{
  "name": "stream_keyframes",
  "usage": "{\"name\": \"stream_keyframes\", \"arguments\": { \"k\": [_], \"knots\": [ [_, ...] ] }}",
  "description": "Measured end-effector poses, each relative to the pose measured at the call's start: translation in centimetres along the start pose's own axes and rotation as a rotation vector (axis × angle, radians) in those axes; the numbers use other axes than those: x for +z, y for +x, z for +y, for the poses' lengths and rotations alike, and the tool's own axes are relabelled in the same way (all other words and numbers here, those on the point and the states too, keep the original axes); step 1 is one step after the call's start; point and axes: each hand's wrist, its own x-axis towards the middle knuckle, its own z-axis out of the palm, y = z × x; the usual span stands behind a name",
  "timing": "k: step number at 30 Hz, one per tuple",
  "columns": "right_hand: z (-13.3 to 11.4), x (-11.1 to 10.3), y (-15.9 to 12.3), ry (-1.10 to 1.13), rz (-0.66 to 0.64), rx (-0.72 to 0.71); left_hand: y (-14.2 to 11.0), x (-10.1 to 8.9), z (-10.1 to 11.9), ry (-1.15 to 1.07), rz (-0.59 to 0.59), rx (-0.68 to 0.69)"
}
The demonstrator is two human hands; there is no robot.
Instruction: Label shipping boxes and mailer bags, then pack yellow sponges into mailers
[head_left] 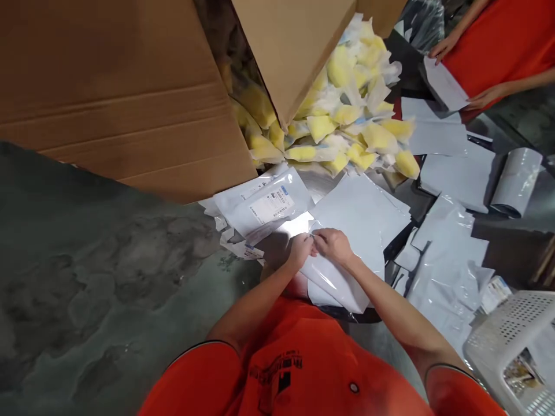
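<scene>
My left hand and my right hand meet over a white plastic mailer bag that lies on the floor in front of me. Both hands pinch the bag's upper left edge, fingers pressed together. The bag rests on a loose stack of similar white mailers. Just beyond my hands lie labelled white packets.
A large open cardboard box lies on its side, spilling several yellow items in clear bags. White mailers litter the floor on the right, with a roll. A white plastic basket stands at bottom right. Another person in orange handles a mailer at top right.
</scene>
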Motion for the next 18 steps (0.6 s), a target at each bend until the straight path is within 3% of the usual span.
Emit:
{"name": "stream_keyframes", "arguments": {
  "k": [6,8,11,14,16,18],
  "knots": [
    [0.0,-0.1,2.0,-0.104,-0.119,0.005,-0.4,0.1,-0.1,0.073,0.077,0.088],
    [0.7,0.1,2.5,0.001,-0.109,0.073,-0.7,0.1,-0.2,0.094,0.093,0.120],
    [2.0,0.4,2.8,0.339,-0.077,0.214,-1.7,0.0,-0.6,0.121,0.147,0.168],
    [2.8,0.9,3.0,0.494,-0.050,0.265,-3.5,0.0,-2.0,0.380,0.158,0.419],
    [2.7,1.5,3.1,0.510,-0.023,0.279,-4.6,0.3,-3.5,0.711,0.060,0.661],
    [2.7,2.1,3.3,0.522,0.023,0.305,-5.2,0.8,-5.0,0.982,-0.046,0.795]
  ]
}}
